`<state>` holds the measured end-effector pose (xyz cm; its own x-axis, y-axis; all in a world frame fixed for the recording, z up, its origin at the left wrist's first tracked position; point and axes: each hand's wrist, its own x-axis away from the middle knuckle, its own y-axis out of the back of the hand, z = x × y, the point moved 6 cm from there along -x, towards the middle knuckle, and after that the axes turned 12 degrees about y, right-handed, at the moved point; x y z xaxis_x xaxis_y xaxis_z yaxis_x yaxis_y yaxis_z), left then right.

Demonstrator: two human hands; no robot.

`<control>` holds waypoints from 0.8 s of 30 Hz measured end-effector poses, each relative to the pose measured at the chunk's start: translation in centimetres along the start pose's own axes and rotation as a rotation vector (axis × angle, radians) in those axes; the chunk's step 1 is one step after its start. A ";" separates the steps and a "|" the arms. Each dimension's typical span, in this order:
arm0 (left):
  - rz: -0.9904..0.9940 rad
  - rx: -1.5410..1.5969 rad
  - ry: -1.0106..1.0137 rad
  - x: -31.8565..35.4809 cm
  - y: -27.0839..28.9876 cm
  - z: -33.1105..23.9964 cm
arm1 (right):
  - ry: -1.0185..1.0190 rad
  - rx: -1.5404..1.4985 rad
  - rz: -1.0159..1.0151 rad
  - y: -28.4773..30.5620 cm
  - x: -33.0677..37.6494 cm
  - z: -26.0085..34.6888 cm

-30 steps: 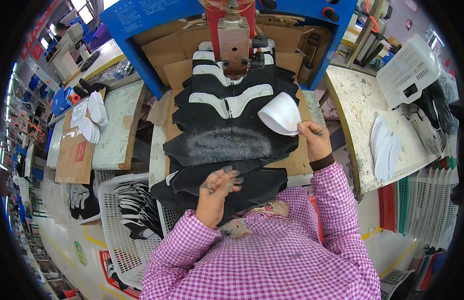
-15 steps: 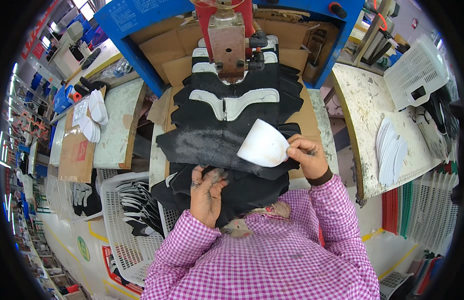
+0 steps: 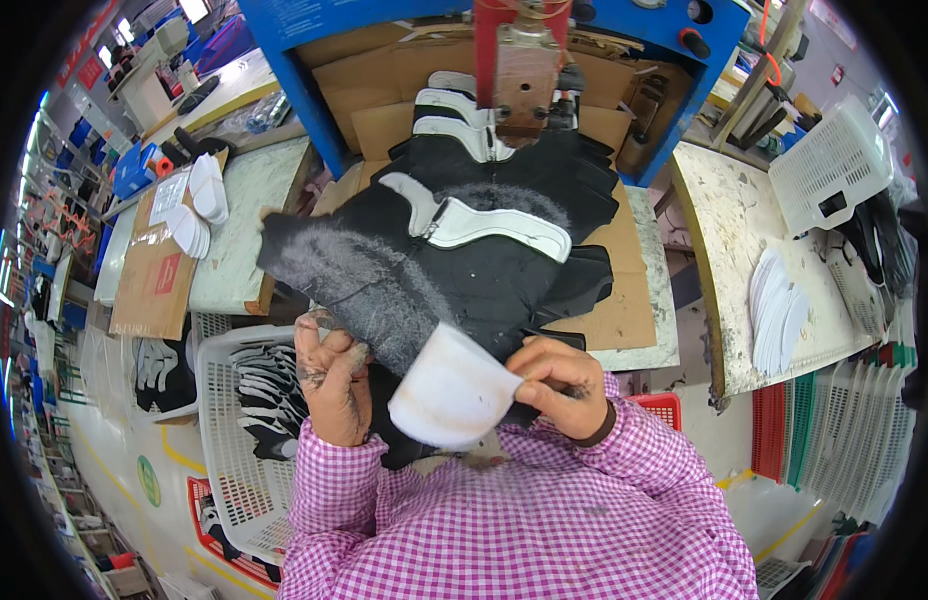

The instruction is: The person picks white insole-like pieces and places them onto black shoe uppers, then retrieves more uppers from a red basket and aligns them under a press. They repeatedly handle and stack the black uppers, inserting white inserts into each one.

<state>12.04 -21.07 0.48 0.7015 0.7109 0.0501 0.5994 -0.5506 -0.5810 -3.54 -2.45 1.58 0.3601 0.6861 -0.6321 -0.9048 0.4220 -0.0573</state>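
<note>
Between thumb and fingers of my right hand (image 3: 564, 385) is the corner of a white half-round sheet piece (image 3: 454, 390), held low in front of me. My left hand (image 3: 334, 380) is closed at the near left edge of a black fabric piece (image 3: 354, 270); the exact grip is partly hidden. That piece lies slanted on the stack, its surface dusty grey on the left, with a white curved band (image 3: 494, 228) along its far edge. More black pieces (image 3: 584, 190) with white bands lie stacked behind and under it. Other black fabric in my lap is mostly covered.
A blue machine frame (image 3: 314, 110) with a red and metal head (image 3: 525, 85) stands over the stack. Side tables hold white cut pieces (image 3: 779, 315), a cardboard sheet (image 3: 149, 300) and a white basket (image 3: 834, 165). At lower left stands a white crate (image 3: 224, 440) of black-and-white pieces.
The top black piece has turned, its left part swinging toward me. My left hand moved left to its edge. My right hand brought the white piece nearer and leftward.
</note>
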 end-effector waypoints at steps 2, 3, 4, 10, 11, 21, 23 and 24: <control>-0.065 -0.107 0.039 0.2 0.9 0.2 | -0.086 -0.097 0.053 -0.6 0.4 0.5; -0.091 -0.126 0.093 0.3 1.3 0.9 | -0.083 -0.111 0.070 -0.5 0.4 0.9; -0.098 -0.153 0.153 0.2 1.6 1.8 | -0.224 -0.147 0.067 0.1 0.7 0.9; 0.020 -0.182 0.361 -0.8 2.7 6.2 | -0.096 0.480 0.270 2.9 -2.4 4.1; 0.030 -0.182 0.355 -0.8 2.8 6.5 | -0.058 0.590 0.319 2.9 -3.2 5.0; 0.057 -0.169 0.299 -0.5 3.4 7.5 | 0.472 1.203 0.897 -6.6 -7.0 4.8; 0.065 -0.177 0.282 -0.5 3.3 7.7 | 0.523 1.284 0.985 -7.9 -6.6 4.3; 0.070 -0.192 0.263 -0.5 3.3 7.6 | 0.531 1.301 0.997 -8.3 -6.6 4.1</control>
<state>10.73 -19.86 -7.66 0.8041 0.5450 0.2376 0.5903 -0.6841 -0.4284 2.54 -8.01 9.40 -0.5326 0.8189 -0.2137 0.1455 0.3373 0.9301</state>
